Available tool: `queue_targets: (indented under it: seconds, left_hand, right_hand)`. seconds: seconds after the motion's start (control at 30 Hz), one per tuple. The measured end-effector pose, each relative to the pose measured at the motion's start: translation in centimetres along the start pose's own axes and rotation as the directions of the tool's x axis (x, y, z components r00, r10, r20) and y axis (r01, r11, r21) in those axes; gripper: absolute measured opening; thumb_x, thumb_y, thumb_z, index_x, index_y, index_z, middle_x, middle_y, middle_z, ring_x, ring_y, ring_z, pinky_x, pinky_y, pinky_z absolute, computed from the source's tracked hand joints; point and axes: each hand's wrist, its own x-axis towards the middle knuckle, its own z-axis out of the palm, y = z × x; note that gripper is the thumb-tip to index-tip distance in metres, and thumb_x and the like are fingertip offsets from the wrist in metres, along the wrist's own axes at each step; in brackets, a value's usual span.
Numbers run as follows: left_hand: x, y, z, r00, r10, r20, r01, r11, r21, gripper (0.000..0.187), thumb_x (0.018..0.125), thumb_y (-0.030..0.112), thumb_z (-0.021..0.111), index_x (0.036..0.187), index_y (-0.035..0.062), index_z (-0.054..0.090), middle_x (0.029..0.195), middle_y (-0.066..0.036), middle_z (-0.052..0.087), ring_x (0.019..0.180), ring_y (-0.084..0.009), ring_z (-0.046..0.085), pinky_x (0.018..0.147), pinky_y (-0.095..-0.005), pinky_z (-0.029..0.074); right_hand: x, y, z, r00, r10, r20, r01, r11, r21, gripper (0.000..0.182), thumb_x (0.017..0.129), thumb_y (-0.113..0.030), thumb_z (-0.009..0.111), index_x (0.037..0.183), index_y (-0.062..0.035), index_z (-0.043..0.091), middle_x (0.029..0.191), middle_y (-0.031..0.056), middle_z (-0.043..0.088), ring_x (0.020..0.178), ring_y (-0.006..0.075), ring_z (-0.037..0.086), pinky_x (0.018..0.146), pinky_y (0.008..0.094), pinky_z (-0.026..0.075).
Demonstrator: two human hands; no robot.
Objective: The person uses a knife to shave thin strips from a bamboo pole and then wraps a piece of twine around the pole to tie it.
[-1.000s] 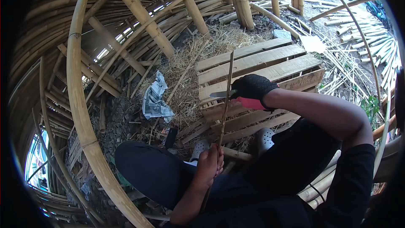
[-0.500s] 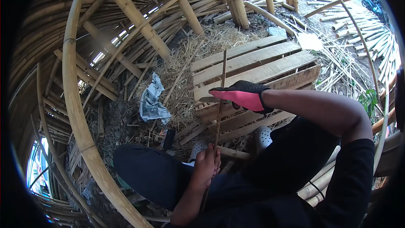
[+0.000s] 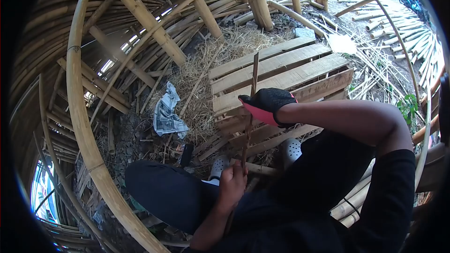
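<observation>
A long, thin bamboo strip (image 3: 247, 138) stands nearly upright before me, its top leaning slightly right. Near its lower part my bare left hand (image 3: 232, 183) is closed around it, and the lower end passes down by my lap. My right hand (image 3: 268, 106), in a black and pink glove, is closed against the strip's upper half and covers a section of it. The knife in that hand is mostly hidden by the glove now; its flat blade showed earlier. Beyond the hands lies a slatted wooden pallet (image 3: 276, 68).
Crumpled newspaper (image 3: 168, 112) lies on straw (image 3: 201, 72) left of the pallet. A dark object (image 3: 186, 154) is near my shoe (image 3: 218, 166). A thick curved bamboo pole (image 3: 86, 131) arches along my left. Cut bamboo pieces (image 3: 424, 51) are piled at far right.
My gloved right hand has turned and shifted slightly right, its fingers now curled over the strip, and the blade is no longer plainly visible. The strip's top has tipped right; my left hand still grips it.
</observation>
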Motion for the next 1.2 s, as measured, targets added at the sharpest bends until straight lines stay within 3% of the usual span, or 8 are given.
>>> queue_targets:
  seconds: [0.2, 0.4, 0.57, 0.7, 0.8, 0.93, 1.0, 1.2]
  left_hand:
    - [-0.2, -0.3, -0.2, 1.000, 0.012, -0.013, -0.011, 0.999, 0.049, 0.043, 0.105, 0.034, 0.036, 0.078, 0.0062, 0.054, 0.055, 0.004, 0.044, 0.046, -0.0046, 0.039, 0.043, -0.0235, 0.030]
    - [-0.5, 0.0, -0.1, 0.999, 0.018, 0.029, -0.020, 0.998, 0.057, 0.042, 0.106, 0.032, 0.036, 0.076, 0.0066, 0.053, 0.057, 0.005, 0.043, 0.049, -0.0040, 0.038, 0.045, -0.0236, 0.029]
    - [-0.5, -0.3, 0.2, 0.998, 0.005, 0.068, -0.007, 0.999, 0.034, 0.042, 0.105, 0.032, 0.036, 0.076, 0.0065, 0.053, 0.057, 0.004, 0.044, 0.049, -0.0039, 0.038, 0.045, -0.0236, 0.029]
    - [0.4, -1.0, 0.2, 0.999, -0.028, 0.044, 0.028, 1.000, 0.010, 0.043, 0.105, 0.034, 0.036, 0.077, 0.0065, 0.053, 0.056, 0.005, 0.042, 0.047, -0.0036, 0.036, 0.044, -0.0231, 0.029]
    - [0.2, 0.0, 0.0, 0.997, -0.068, 0.046, 0.071, 0.996, -0.062, 0.042, 0.105, 0.037, 0.034, 0.079, 0.0077, 0.051, 0.051, 0.005, 0.038, 0.040, -0.0047, 0.033, 0.038, -0.0226, 0.027]
    - [0.0, 0.7, -0.3, 0.991, -0.123, 0.056, 0.133, 0.964, -0.230, 0.041, 0.105, 0.040, 0.033, 0.082, 0.0088, 0.048, 0.047, 0.004, 0.034, 0.033, -0.0059, 0.028, 0.032, -0.0227, 0.023]
    - [0.0, 0.9, -0.4, 0.990, -0.122, 0.065, 0.134, 0.964, -0.230, 0.041, 0.105, 0.040, 0.033, 0.082, 0.0089, 0.047, 0.047, 0.004, 0.033, 0.033, -0.0060, 0.028, 0.031, -0.0228, 0.022]
    - [0.0, 1.1, -1.0, 0.988, -0.119, 0.103, 0.142, 0.956, -0.259, 0.043, 0.105, 0.042, 0.035, 0.082, 0.0073, 0.048, 0.048, 0.004, 0.035, 0.035, -0.0058, 0.031, 0.032, -0.0224, 0.025]
  right_hand:
    - [3.4, 2.4, 2.3, 0.975, 0.060, 0.214, -0.138, 0.917, 0.374, 0.060, 0.094, -0.064, 0.042, 0.083, -0.0092, 0.066, 0.067, 0.0040, 0.061, 0.060, 0.0164, 0.057, 0.061, 0.0331, 0.046]
    - [4.7, 4.2, 2.2, 0.905, -0.170, 0.391, -0.089, 0.821, 0.563, 0.054, 0.092, -0.066, 0.044, 0.089, -0.0143, 0.057, 0.067, -0.0035, 0.049, 0.053, 0.0088, 0.043, 0.050, 0.0260, 0.037]
    - [4.6, 5.0, -0.1, 0.807, -0.181, 0.562, 0.052, 0.970, 0.238, 0.068, 0.089, -0.074, 0.037, 0.098, -0.0107, 0.059, 0.077, -0.0012, 0.054, 0.064, 0.0121, 0.051, 0.058, 0.0284, 0.044]
    - [5.1, 5.0, 1.2, 0.815, -0.209, 0.540, 0.063, 0.959, 0.275, 0.072, 0.088, -0.077, 0.036, 0.101, -0.0105, 0.061, 0.074, -0.0003, 0.056, 0.063, 0.0124, 0.052, 0.060, 0.0300, 0.045]
    - [4.0, 3.3, 1.4, 0.901, -0.163, 0.401, 0.030, 0.948, 0.318, 0.074, 0.087, -0.077, 0.038, 0.093, -0.0094, 0.066, 0.073, 0.0038, 0.061, 0.066, 0.0155, 0.056, 0.065, 0.0325, 0.047]
    - [0.8, 0.9, -1.4, 0.992, -0.013, 0.122, 0.009, 0.999, 0.031, 0.073, 0.086, -0.074, 0.043, 0.077, -0.0086, 0.073, 0.078, 0.0135, 0.067, 0.076, 0.0270, 0.066, 0.074, 0.0364, 0.051]
    - [1.4, 1.3, -1.2, 0.981, -0.189, -0.031, 0.178, 0.960, -0.218, 0.060, 0.086, -0.066, 0.051, 0.088, -0.0100, 0.073, 0.085, 0.0169, 0.069, 0.082, 0.0324, 0.068, 0.078, 0.0399, 0.052]
    - [1.9, 3.0, -0.5, 0.851, -0.525, 0.019, 0.494, 0.788, -0.368, 0.042, 0.086, -0.049, 0.062, 0.101, -0.0101, 0.068, 0.096, 0.0147, 0.068, 0.089, 0.0342, 0.067, 0.079, 0.0416, 0.053]
